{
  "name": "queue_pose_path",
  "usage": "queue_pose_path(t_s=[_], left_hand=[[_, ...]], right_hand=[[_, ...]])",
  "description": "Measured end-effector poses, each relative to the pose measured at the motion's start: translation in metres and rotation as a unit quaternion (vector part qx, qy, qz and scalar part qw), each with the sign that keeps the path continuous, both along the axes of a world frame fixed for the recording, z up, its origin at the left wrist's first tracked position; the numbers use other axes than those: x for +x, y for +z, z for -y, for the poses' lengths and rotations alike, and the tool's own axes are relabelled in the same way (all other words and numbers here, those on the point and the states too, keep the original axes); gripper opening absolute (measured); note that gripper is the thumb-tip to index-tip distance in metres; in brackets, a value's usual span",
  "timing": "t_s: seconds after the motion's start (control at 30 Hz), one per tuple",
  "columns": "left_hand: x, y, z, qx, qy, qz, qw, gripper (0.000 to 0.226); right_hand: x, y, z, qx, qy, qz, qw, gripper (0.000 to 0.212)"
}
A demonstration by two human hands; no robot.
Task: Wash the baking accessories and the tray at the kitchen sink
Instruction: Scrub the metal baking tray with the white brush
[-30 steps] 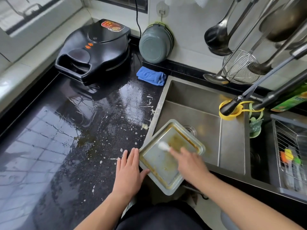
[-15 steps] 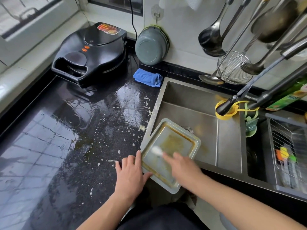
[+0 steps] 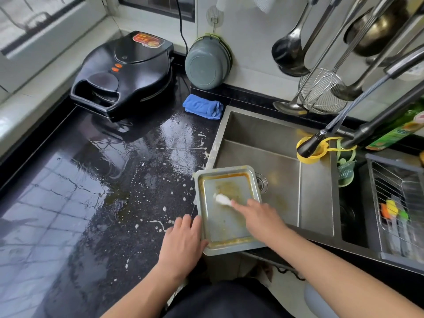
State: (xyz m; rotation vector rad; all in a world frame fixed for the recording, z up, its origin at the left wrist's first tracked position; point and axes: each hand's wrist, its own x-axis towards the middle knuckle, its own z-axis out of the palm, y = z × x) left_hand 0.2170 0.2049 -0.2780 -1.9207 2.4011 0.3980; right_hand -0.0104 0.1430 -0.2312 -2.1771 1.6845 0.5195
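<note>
- The tray, a grey metal one with brown greasy residue along its inner edges and across its floor, sits at the front left corner of the sink, partly over the basin and partly over the table edge nearest the person.
- The left hand rests at the tray's left rim, its fingers straight and close together on the wet table, with the thumb touching the tray's lower left corner.
- The right hand reaches over the tray from the right; its fingers are curled and pinch a small white scrubbing tool, whose tip lies on the tray floor beside the brown smear. What exactly the white tool is cannot be told.
- The table is black, wet and glossy, dotted with white foam spots near the sink.
- At the back left stands a black electric griddle with its lid closed.
- A folded blue cloth lies just beside the sink's back left corner, and a grey basin leans against the wall behind it.
- Ladles and a wire skimmer hang on the wall above the sink.
- The black tap points down over a yellow holder on the sink's right side.
- A wire rack sits at the far right.
</note>
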Motion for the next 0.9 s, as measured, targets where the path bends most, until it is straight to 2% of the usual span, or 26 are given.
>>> queue_pose_path(t_s=[0.07,0.1,0.2,0.23,0.3,0.37,0.5,0.63,0.67,0.77,0.8,0.9], left_hand=[[0.006,-0.004,0.007,0.0,-0.056,0.011,0.998,0.071],[0.008,-0.004,0.011,-0.005,-0.086,0.015,0.996,0.074],[0.009,-0.007,0.016,0.008,-0.15,0.056,0.987,0.076],[0.01,-0.006,0.018,0.013,-0.162,0.066,0.984,0.075],[0.007,-0.005,0.018,0.021,-0.193,0.078,0.978,0.076],[0.003,-0.003,0.017,0.024,-0.236,0.073,0.969,0.074],[-0.006,-0.008,0.019,0.044,-0.311,0.056,0.948,0.066],[-0.004,-0.011,0.018,0.044,-0.311,0.059,0.947,0.063],[-0.004,-0.011,0.018,0.042,-0.31,0.056,0.948,0.061],[-0.004,-0.008,0.019,0.054,-0.316,0.048,0.946,0.057],[-0.003,-0.007,0.019,0.06,-0.315,0.051,0.946,0.057],[-0.003,-0.009,0.017,0.078,-0.311,0.082,0.944,0.056]], right_hand=[[-0.003,-0.001,0.004,-0.008,-0.044,-0.019,0.999,0.073],[0.0,-0.002,-0.002,0.003,-0.041,0.002,0.999,0.072],[0.013,0.0,-0.031,0.027,0.036,0.035,0.998,0.074],[0.01,-0.002,-0.026,0.004,0.007,0.037,0.999,0.074],[0.0,-0.006,0.0,-0.032,-0.11,-0.011,0.993,0.071],[0.011,-0.008,0.012,-0.019,-0.162,-0.018,0.986,0.068],[0.056,-0.005,-0.004,0.038,-0.053,0.07,0.995,0.067],[0.034,-0.014,0.027,-0.044,-0.125,0.001,0.991,0.065],[0.033,-0.014,0.026,-0.043,-0.099,0.001,0.994,0.065],[0.051,-0.003,0.005,0.026,0.083,0.045,0.995,0.065],[0.049,-0.002,0.007,0.02,0.103,0.043,0.994,0.064],[0.031,-0.007,0.037,-0.044,-0.007,-0.004,0.999,0.066]])
